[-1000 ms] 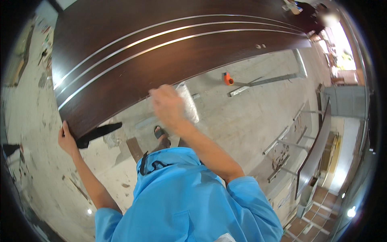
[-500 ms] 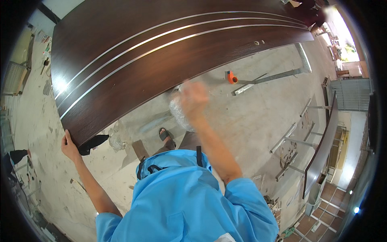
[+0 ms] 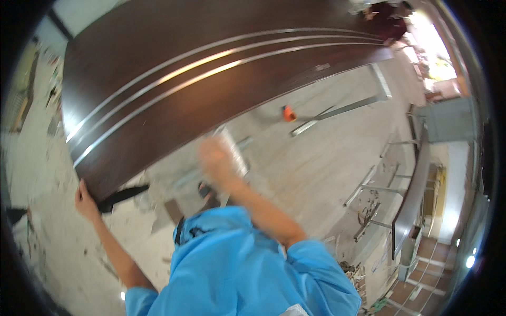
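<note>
Head view: a large dark brown door panel (image 3: 174, 89) with three pale metal inlay stripes fills the upper left and centre of the frame, its long edge running toward the upper right. The left hand (image 3: 86, 200) sits at the panel's lower left corner, fingers curled onto the edge and gripping it. The right hand (image 3: 217, 160) is raised at frame centre, just below the panel's lower edge; it is motion-blurred and seems to hold something pale and translucent, but whether the fingers are closed on it or spread I cannot tell.

The step in hand looks like steadying the panel by its corner while the right hand works near its lower edge. The next move would call for keeping that corner grip firm, since the panel is long and only one hand bears on it.

Below the panel lies dusty concrete floor (image 3: 316, 168), open through the centre. An orange object (image 3: 288, 113) and a grey metal strip (image 3: 337, 113) lie toward the upper right, and metal frames (image 3: 379, 189) crowd the right side, so free room lies mostly mid-frame.
</note>
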Demonstrator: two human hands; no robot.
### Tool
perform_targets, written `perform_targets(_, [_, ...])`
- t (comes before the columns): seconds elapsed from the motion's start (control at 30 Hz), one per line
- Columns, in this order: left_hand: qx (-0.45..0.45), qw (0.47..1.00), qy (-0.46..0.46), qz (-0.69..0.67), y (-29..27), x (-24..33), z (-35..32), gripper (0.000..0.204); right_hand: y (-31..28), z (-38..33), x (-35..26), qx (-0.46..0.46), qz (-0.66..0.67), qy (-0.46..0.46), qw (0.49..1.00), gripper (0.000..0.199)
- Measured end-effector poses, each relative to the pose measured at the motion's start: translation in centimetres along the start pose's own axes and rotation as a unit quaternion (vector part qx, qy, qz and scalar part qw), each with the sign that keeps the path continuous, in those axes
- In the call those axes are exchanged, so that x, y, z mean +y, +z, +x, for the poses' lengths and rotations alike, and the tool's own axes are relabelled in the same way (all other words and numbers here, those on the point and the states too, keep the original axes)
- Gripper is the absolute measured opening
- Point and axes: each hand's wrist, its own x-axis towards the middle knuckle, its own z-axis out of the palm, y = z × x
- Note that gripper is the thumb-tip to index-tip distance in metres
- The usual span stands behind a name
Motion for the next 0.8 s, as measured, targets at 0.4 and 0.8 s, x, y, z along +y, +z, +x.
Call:
perform_targets(0.4, [-0.065, 0.926, 0.32, -0.188, 11.8, 19.3, -7.8, 0.027, -7.4, 1.0, 7.5, 0.066, 0.146, 0.352, 0.922, 0.01])
perform_targets(0.8, [-0.325, 0.738, 0.565, 0.174, 24.8, 32.0, -21.1, 0.079, -16.3, 0.8, 28.9, 0.208, 0.109, 0.403, 0.884, 0.016])
